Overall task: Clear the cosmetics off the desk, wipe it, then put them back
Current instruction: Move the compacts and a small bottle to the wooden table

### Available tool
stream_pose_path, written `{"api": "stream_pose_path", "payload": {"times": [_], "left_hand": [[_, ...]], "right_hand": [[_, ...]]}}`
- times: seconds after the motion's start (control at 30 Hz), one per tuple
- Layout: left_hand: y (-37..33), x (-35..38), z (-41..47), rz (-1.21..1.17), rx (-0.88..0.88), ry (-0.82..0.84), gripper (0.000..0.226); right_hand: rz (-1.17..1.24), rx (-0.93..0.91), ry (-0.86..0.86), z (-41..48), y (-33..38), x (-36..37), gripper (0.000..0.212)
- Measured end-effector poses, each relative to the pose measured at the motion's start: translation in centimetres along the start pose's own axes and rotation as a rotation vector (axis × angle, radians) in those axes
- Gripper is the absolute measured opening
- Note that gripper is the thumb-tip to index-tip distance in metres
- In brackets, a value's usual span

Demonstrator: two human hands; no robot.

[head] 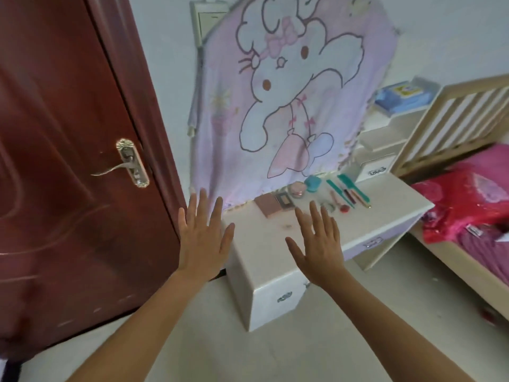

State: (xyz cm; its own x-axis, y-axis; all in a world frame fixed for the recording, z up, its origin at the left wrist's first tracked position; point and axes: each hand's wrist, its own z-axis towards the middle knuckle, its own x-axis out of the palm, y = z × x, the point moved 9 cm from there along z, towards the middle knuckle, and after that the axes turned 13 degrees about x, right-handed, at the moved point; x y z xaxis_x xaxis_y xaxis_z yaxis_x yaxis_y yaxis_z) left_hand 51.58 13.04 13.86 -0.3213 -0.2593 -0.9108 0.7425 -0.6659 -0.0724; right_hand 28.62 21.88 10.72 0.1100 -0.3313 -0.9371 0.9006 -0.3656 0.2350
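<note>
A low white desk [391, 205] with drawers stands against a pink cartoon cloth. Along its back edge lie several cosmetics: a pink-brown palette [266, 205], a small compact [285, 200], a round pink jar [298, 189], a teal jar [313, 183], two teal combs [353, 186], thin brushes and pencils [347, 196] and a small red piece [344, 208]. My left hand [202, 238] is spread flat in the air beside the desk's left end. My right hand [319, 244] hovers open above the desk's front part, short of the cosmetics. Neither holds anything.
A dark red door [68, 161] with a metal handle [129, 166] is close on the left. A wooden bed [454, 128] with a red and pink bundle [468, 202] stands right of the desk. A blue box [405, 99] rests on stepped white shelves behind.
</note>
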Motion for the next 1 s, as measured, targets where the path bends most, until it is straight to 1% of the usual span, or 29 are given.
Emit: {"api": "stream_pose_path", "payload": {"times": [0.1,0.23,0.37,0.5,0.63,0.77,0.9,1.0], "left_hand": [[-1.4,5.2,6.1,-0.051,0.044,0.091,0.06],[-3.4,11.1,10.9,-0.107,0.103,0.243,0.062],[-4.0,15.7,14.6,-0.129,0.147,0.327,0.061],[-3.4,21.1,16.3,-0.124,0.124,0.43,0.061],[-2.4,26.8,18.3,-0.15,0.05,0.504,0.06],[-1.6,32.5,19.8,-0.162,-0.056,0.618,0.058],[-1.9,37.8,20.1,-0.201,-0.114,0.739,0.064],[-1.9,40.8,20.3,-0.213,-0.163,0.744,0.069]], "right_hand": [[-0.065,0.083,0.008,4.7,-4.6,0.4,0.069],[-0.062,0.242,0.076,7.8,-9.6,1.2,0.073],[-0.02,0.242,0.135,11.3,-12.2,3.1,0.072],[0.0,0.263,0.246,15.4,-14.4,7.8,0.064],[0.011,0.148,0.408,20.9,-14.3,14.7,0.058],[0.022,0.037,0.584,25.9,-13.9,21.8,0.05],[0.025,-0.084,0.699,28.2,-13.0,27.9,0.048],[-0.019,-0.161,0.717,28.9,-12.4,31.4,0.052]]}}
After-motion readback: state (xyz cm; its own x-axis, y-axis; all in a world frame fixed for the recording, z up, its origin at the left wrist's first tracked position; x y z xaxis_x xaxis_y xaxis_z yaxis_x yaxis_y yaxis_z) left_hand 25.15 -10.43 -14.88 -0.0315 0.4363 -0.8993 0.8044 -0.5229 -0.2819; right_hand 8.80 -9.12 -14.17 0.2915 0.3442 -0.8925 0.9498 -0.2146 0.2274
